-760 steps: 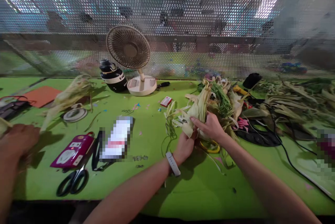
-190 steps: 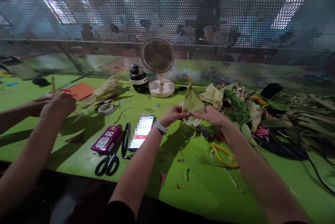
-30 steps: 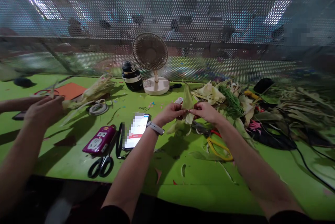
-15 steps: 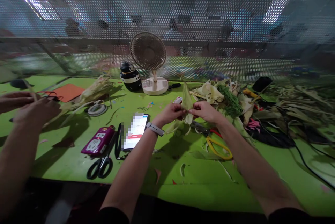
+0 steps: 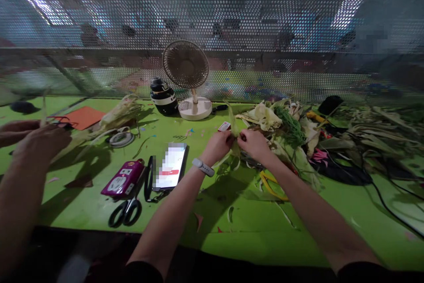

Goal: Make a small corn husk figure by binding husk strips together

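Observation:
Between my two hands stands a pale green corn husk (image 5: 232,119), its tip pointing up. My left hand (image 5: 218,145), with a watch on the wrist, pinches the husk from the left. From the right, the fingers of my right hand (image 5: 254,144) are closed on the same husk, close to the left fingertips. Loose husk strips hang or lie just below. Under my right forearm are the yellow handles of a cutting tool (image 5: 270,185), partly hidden. A small red and white box (image 5: 224,126) lies behind my left hand.
A phone (image 5: 169,166), a purple pouch (image 5: 124,179) and black-handled scissors (image 5: 125,212) lie left of my arm. Behind stand a fan (image 5: 186,64) and a black bottle (image 5: 164,97). Husks and green twine (image 5: 289,126) pile up at right. A co-worker's hands (image 5: 43,141) work at far left.
The husk has narrowed between my fingers and now shows edge-on. My right hand has shifted slightly left, and my left wrist has moved a little right. The co-worker's hands have shifted slightly.

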Motion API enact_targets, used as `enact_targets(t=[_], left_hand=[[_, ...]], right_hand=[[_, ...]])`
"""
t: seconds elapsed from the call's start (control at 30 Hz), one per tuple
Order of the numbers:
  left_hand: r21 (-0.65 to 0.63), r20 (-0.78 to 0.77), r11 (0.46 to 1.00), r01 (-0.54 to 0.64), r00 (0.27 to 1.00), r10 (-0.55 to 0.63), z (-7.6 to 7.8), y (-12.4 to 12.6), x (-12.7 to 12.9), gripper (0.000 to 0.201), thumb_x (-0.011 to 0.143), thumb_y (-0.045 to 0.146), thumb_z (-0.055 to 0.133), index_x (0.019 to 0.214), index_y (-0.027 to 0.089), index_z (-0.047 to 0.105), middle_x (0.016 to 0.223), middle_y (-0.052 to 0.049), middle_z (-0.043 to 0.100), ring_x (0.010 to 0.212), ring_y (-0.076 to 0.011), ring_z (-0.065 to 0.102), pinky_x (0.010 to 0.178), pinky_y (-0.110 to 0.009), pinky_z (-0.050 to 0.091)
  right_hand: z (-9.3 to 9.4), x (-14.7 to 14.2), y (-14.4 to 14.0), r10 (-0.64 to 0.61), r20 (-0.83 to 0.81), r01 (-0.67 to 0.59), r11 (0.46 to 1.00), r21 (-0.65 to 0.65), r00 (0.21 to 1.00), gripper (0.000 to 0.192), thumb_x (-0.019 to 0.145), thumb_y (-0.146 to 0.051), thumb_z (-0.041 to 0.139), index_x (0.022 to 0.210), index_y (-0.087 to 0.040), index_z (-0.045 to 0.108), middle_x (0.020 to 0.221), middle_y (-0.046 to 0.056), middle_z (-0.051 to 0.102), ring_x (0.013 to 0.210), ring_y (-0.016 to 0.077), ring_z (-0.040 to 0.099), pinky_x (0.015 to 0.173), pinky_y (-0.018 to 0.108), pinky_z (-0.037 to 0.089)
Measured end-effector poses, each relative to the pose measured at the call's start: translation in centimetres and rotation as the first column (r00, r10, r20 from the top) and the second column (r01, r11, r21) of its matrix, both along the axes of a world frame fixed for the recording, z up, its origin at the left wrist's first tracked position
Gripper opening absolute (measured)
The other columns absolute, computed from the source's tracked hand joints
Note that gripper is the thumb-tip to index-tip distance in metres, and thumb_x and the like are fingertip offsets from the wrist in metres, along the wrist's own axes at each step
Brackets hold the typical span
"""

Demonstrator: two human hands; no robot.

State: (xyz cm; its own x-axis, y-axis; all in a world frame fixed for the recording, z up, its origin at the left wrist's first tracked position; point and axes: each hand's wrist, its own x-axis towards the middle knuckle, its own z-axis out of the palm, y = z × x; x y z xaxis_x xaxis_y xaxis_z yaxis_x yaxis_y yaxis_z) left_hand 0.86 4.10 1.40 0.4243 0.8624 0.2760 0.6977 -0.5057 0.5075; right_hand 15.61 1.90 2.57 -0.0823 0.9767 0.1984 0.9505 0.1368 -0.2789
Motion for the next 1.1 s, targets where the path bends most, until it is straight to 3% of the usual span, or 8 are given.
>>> enact_targets(t=[0.3, 0.5, 0.63, 0.73, 0.8, 0.9, 0.97, 1.1], left_hand=[[0.042, -0.113, 0.991, -0.130, 0.984, 0.134, 0.2, -0.8, 0.9, 0.021, 0.087, 0.018, 0.041, 0.086, 0.013, 0.061, 0.079, -0.015, 0.065, 0.070, -0.0240, 0.060, 0.062, -0.031, 0.035], [0.037, -0.059, 0.928, -0.370, 0.927, 0.371, 0.8, 1.5, -2.5, 0.016, 0.083, 0.016, 0.046, 0.077, 0.016, 0.061, 0.075, -0.011, 0.065, 0.072, -0.0226, 0.060, 0.063, -0.029, 0.036], [-0.108, 0.280, 0.835, -0.539, 0.790, 0.546, 2.1, 2.7, -6.4, 0.011, 0.075, 0.012, 0.056, 0.065, 0.017, 0.056, 0.066, -0.007, 0.060, 0.077, -0.0233, 0.058, 0.068, -0.030, 0.036], [-0.186, 0.387, 0.803, -0.566, 0.709, 0.589, 3.2, 2.8, -8.3, 0.013, 0.079, 0.014, 0.053, 0.066, 0.015, 0.055, 0.066, -0.006, 0.060, 0.077, -0.0227, 0.059, 0.067, -0.030, 0.039], [-0.254, 0.428, 0.831, -0.495, 0.713, 0.556, 3.7, 2.5, -8.0, 0.013, 0.082, 0.018, 0.052, 0.072, 0.013, 0.059, 0.067, -0.006, 0.062, 0.067, -0.0185, 0.060, 0.062, -0.029, 0.042], [-0.357, 0.487, 0.902, -0.241, 0.776, 0.400, 3.7, 1.3, -5.0, 0.010, 0.076, 0.023, 0.063, 0.077, 0.013, 0.064, 0.071, -0.005, 0.067, 0.057, -0.0122, 0.059, 0.058, -0.026, 0.046], [-0.410, 0.587, 0.910, 0.062, 0.782, 0.211, 3.5, 0.2, -2.5, 0.014, 0.073, 0.025, 0.067, 0.080, 0.014, 0.064, 0.072, -0.005, 0.068, 0.056, -0.0119, 0.059, 0.056, -0.025, 0.046], [-0.296, 0.559, 0.946, 0.133, 0.827, 0.059, 3.2, -1.9, 0.1, 0.015, 0.067, 0.023, 0.070, 0.075, 0.015, 0.060, 0.064, -0.002, 0.064, 0.055, -0.0117, 0.057, 0.051, -0.022, 0.042]], right_hand=[[-0.7, -0.5, 0.0, -0.079, 0.048, 0.076, 0.995, 0.061, 0.996, 0.021, 0.087, -0.026, 0.044, 0.088, -0.019, 0.064, 0.086, 0.012, 0.070, 0.076, 0.0216, 0.063, 0.065, 0.029, 0.038], [1.0, 4.3, 1.4, -0.263, -0.195, 0.297, 0.939, 0.172, 0.945, 0.010, 0.077, -0.023, 0.054, 0.076, -0.020, 0.064, 0.076, 0.010, 0.067, 0.081, 0.0252, 0.062, 0.071, 0.032, 0.042], [3.3, 10.0, 1.6, -0.374, -0.365, 0.468, 0.856, 0.218, 0.853, 0.005, 0.070, -0.022, 0.059, 0.067, -0.019, 0.060, 0.073, 0.010, 0.065, 0.082, 0.0274, 0.062, 0.074, 0.036, 0.045], [4.6, 13.2, 1.5, -0.334, -0.695, 0.554, 0.825, 0.112, 0.637, 0.014, 0.070, -0.030, 0.061, 0.065, -0.018, 0.058, 0.062, 0.005, 0.060, 0.064, 0.0209, 0.060, 0.062, 0.034, 0.047], [5.1, 13.2, 1.2, -0.241, -0.814, 0.461, 0.887, 0.037, 0.529, 0.019, 0.070, -0.036, 0.063, 0.067, -0.017, 0.058, 0.060, 0.003, 0.059, 0.056, 0.0166, 0.057, 0.056, 0.031, 0.047], [4.9, 9.6, 0.3, -0.046, -0.891, 0.038, 0.999, -0.033, 0.452, 0.027, 0.062, -0.039, 0.073, 0.072, -0.016, 0.063, 0.067, 0.002, 0.063, 0.062, 0.0154, 0.059, 0.060, 0.030, 0.049], [4.3, 6.0, -0.3, 0.019, -0.879, -0.195, 0.977, -0.085, 0.476, 0.031, 0.057, -0.039, 0.078, 0.072, -0.015, 0.065, 0.070, 0.003, 0.065, 0.066, 0.0156, 0.060, 0.065, 0.030, 0.049], [2.8, 1.2, -0.8, 0.069, -0.908, -0.275, 0.960, -0.052, 0.413, 0.033, 0.056, -0.041, 0.077, 0.073, -0.015, 0.065, 0.073, 0.003, 0.067, 0.069, 0.0163, 0.060, 0.070, 0.031, 0.049]])
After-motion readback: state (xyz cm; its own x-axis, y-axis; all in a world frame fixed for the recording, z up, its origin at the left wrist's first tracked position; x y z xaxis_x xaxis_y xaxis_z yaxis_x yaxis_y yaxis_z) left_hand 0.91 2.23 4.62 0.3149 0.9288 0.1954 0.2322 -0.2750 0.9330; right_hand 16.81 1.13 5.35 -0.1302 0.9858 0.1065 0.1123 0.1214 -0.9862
